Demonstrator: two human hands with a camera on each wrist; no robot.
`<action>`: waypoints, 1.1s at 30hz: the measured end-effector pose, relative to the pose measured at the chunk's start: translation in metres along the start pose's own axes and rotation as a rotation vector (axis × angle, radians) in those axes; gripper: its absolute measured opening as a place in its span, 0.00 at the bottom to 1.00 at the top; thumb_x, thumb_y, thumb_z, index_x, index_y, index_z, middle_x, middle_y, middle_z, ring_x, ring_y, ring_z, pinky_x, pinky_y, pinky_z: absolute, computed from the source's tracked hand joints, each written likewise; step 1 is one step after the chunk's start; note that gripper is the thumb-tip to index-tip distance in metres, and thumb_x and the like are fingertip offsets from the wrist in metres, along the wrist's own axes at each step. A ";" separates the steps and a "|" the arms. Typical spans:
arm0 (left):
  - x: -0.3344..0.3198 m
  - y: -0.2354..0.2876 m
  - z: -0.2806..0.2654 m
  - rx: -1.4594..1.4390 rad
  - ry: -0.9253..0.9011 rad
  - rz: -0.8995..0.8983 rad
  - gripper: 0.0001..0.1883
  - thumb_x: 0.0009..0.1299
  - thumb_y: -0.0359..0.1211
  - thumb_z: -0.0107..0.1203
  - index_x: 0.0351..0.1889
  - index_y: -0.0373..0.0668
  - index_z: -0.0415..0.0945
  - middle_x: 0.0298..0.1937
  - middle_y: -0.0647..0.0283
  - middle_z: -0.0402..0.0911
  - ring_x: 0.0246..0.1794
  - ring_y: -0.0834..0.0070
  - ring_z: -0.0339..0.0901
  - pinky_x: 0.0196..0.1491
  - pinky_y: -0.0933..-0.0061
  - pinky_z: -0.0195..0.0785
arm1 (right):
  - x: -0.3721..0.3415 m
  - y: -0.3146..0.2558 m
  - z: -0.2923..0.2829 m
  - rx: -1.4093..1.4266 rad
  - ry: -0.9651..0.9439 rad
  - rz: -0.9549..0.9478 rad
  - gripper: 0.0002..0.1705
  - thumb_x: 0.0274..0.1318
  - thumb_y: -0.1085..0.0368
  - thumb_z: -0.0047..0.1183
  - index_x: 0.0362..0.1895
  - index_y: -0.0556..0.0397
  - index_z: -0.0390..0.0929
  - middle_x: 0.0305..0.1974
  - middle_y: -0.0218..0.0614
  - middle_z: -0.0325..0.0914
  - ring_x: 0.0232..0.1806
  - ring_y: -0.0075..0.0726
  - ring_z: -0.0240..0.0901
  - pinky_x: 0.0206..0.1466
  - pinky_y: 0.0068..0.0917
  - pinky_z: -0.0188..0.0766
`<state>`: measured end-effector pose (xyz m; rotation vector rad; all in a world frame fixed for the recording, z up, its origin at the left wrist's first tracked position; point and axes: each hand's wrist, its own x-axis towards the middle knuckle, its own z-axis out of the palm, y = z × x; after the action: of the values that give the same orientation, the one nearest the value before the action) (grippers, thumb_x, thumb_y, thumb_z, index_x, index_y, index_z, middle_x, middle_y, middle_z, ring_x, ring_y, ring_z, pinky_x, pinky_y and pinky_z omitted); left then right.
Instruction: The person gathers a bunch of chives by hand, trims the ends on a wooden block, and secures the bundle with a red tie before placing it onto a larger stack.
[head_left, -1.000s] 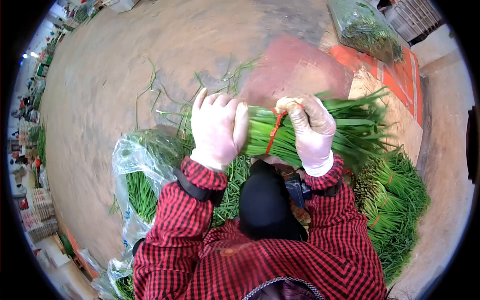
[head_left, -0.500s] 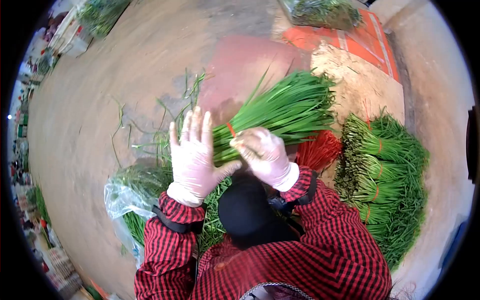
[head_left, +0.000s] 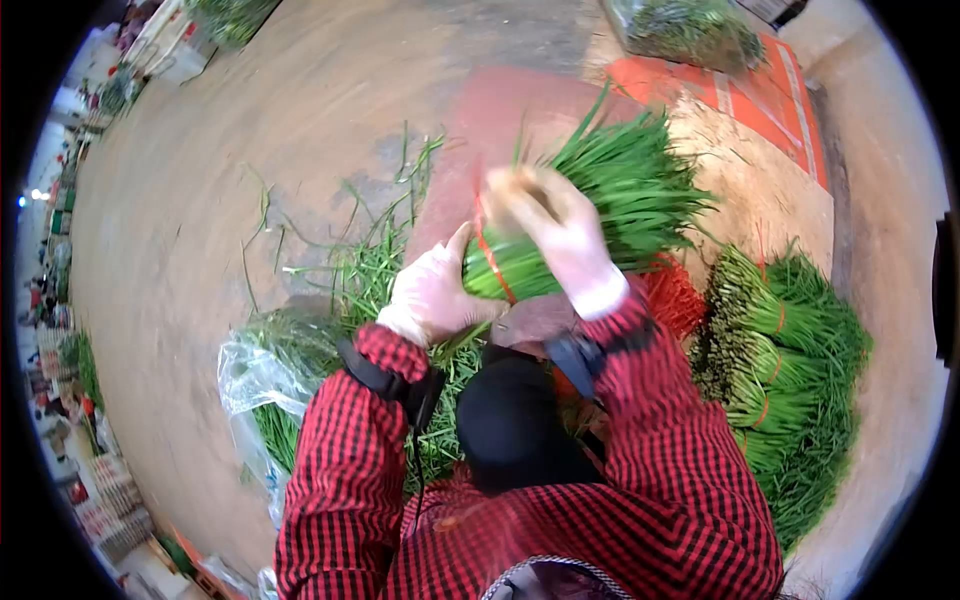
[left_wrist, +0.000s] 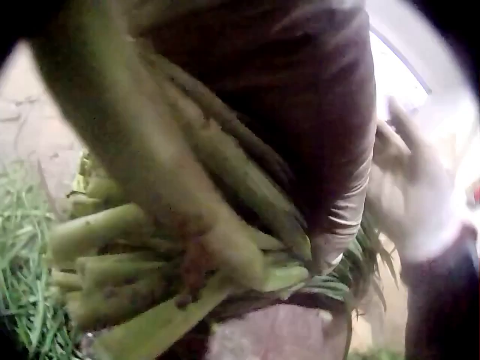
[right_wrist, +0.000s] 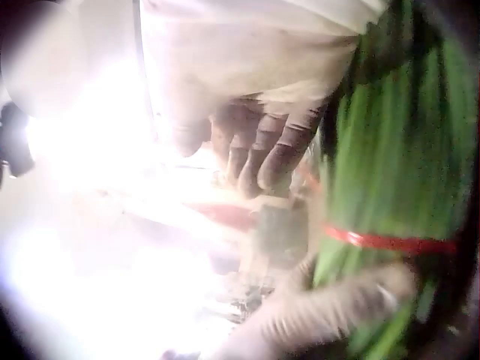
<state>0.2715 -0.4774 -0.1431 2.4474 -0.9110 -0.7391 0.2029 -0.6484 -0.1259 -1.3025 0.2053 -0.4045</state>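
Observation:
A thick bunch of garlic chives (head_left: 640,185) lies slanted before me, leaves up and to the right. My gloved left hand (head_left: 435,290) grips its stem end, thumb on the near side. Cut stem ends (left_wrist: 112,259) fill the lower left wrist view. A red tie (head_left: 495,262) circles the bunch just beyond that hand. Over the bunch, my gloved right hand (head_left: 555,220) is blurred, its fingers bent, and a strand of the tie rises right at its fingertips. In the right wrist view the band (right_wrist: 390,241) crosses the stems close to the left thumb.
Tied chive bunches (head_left: 780,350) are stacked at the right, beside a pile of red ties (head_left: 672,297). A clear plastic bag (head_left: 250,375) of greens stands at the left. Loose chives (head_left: 375,265) litter the floor. An orange mat (head_left: 680,85) and another filled bag (head_left: 690,30) lie farther off.
My left hand gripped the stems, opened flat beside them, and now grips the stem end again. The right hand has moved from the band to above the bunch. The leaves swung farther away.

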 end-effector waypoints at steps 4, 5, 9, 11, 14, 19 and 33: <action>0.017 -0.024 -0.013 -0.710 -0.261 -0.035 0.45 0.55 0.40 0.76 0.68 0.34 0.66 0.55 0.57 0.81 0.54 0.72 0.78 0.60 0.69 0.69 | -0.090 0.038 -0.031 0.001 -0.295 0.599 0.14 0.70 0.60 0.54 0.46 0.60 0.78 0.33 0.29 0.80 0.33 0.22 0.77 0.39 0.21 0.76; 0.014 -0.024 -0.012 -0.849 -0.273 -0.069 0.44 0.56 0.39 0.76 0.68 0.33 0.66 0.55 0.57 0.81 0.54 0.72 0.78 0.61 0.69 0.69 | -0.111 0.076 -0.042 -0.136 -0.293 0.467 0.23 0.67 0.60 0.57 0.59 0.61 0.71 0.42 0.34 0.80 0.42 0.25 0.78 0.47 0.23 0.77; -0.005 0.000 -0.015 -1.273 -0.176 -0.053 0.42 0.57 0.34 0.75 0.67 0.33 0.65 0.58 0.59 0.79 0.57 0.72 0.76 0.64 0.67 0.67 | -0.099 0.050 -0.012 0.154 -0.232 0.297 0.60 0.58 0.55 0.67 0.79 0.53 0.34 0.67 0.37 0.59 0.65 0.34 0.62 0.68 0.34 0.63; -0.017 0.024 -0.030 -1.393 -0.044 0.118 0.44 0.56 0.34 0.76 0.68 0.34 0.64 0.59 0.60 0.78 0.59 0.73 0.75 0.65 0.67 0.66 | -0.094 0.045 -0.013 0.077 -0.236 0.178 0.59 0.57 0.53 0.68 0.79 0.51 0.37 0.67 0.39 0.61 0.62 0.33 0.67 0.64 0.34 0.68; -0.021 0.036 -0.024 -1.289 0.209 0.399 0.48 0.51 0.37 0.79 0.68 0.36 0.63 0.62 0.59 0.75 0.62 0.73 0.71 0.66 0.67 0.64 | -0.078 0.009 -0.006 0.066 -0.370 0.173 0.42 0.53 0.50 0.70 0.60 0.68 0.68 0.37 0.42 0.79 0.37 0.35 0.77 0.44 0.34 0.77; -0.012 0.019 -0.010 -0.794 0.347 0.640 0.56 0.43 0.44 0.79 0.70 0.36 0.60 0.61 0.49 0.74 0.63 0.57 0.73 0.68 0.62 0.62 | -0.061 0.014 -0.006 -0.001 -0.431 0.202 0.37 0.53 0.55 0.69 0.60 0.65 0.69 0.41 0.38 0.78 0.40 0.33 0.76 0.46 0.32 0.76; -0.012 -0.025 0.008 -0.417 0.433 0.315 0.37 0.43 0.51 0.75 0.48 0.39 0.79 0.43 0.51 0.83 0.49 0.57 0.80 0.66 0.57 0.62 | -0.055 0.048 -0.008 -0.441 -0.391 0.211 0.28 0.54 0.71 0.66 0.59 0.56 0.72 0.51 0.29 0.75 0.49 0.27 0.72 0.51 0.27 0.73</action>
<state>0.2703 -0.4532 -0.1584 1.9264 -0.8405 -0.2386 0.1576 -0.6235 -0.1783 -1.7440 0.1009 0.0881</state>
